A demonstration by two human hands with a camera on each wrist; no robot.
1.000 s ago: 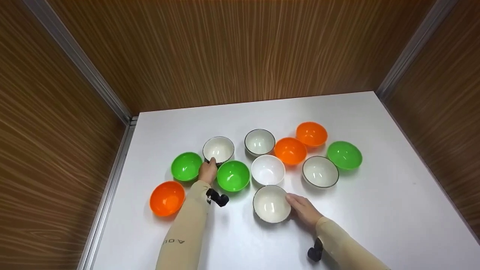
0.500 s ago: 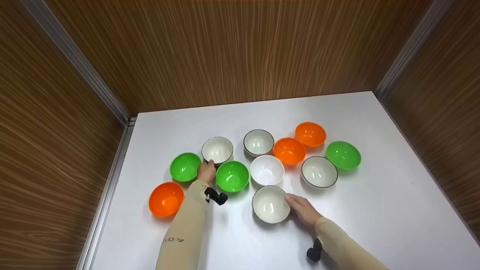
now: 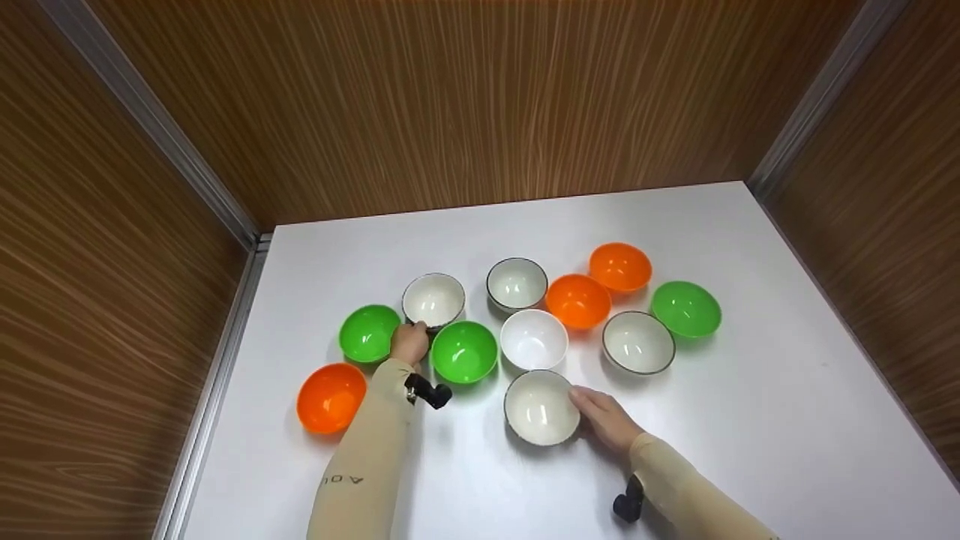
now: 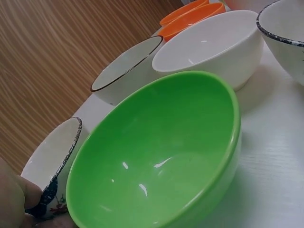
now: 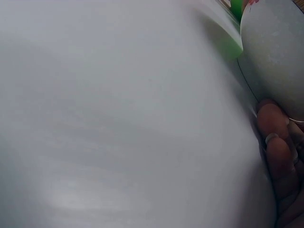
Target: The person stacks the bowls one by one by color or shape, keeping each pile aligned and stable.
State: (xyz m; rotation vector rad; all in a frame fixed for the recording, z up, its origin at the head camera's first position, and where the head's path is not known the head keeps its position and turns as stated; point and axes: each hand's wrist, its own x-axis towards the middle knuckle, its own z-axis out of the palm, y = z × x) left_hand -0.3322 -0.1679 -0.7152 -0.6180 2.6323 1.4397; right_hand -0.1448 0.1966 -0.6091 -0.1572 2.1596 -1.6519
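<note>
My left hand (image 3: 410,343) is at the near edge of a cream bowl with a dark speckled rim (image 3: 433,300), in the gap between two green bowls. In the left wrist view the thumb (image 4: 31,192) lies against that bowl's outer wall, other fingers low beside it; their tips are partly cut off. My right hand (image 3: 606,420) holds the right side of another cream bowl (image 3: 541,411), thumb at the rim. In the right wrist view curled fingers (image 5: 273,121) touch that bowl's lower wall. Both bowls stand upright.
A green bowl (image 3: 465,352) and a white bowl (image 3: 535,340) sit between the hands. Another green bowl (image 3: 369,334) and an orange bowl (image 3: 331,397) are on the left. Several orange, green and cream bowls stand right on the white table (image 3: 780,420). Wood-grain panels surround it.
My left hand has shifted very slightly left and toward me, still at the same bowl. The right hand and its bowl stay in place.
</note>
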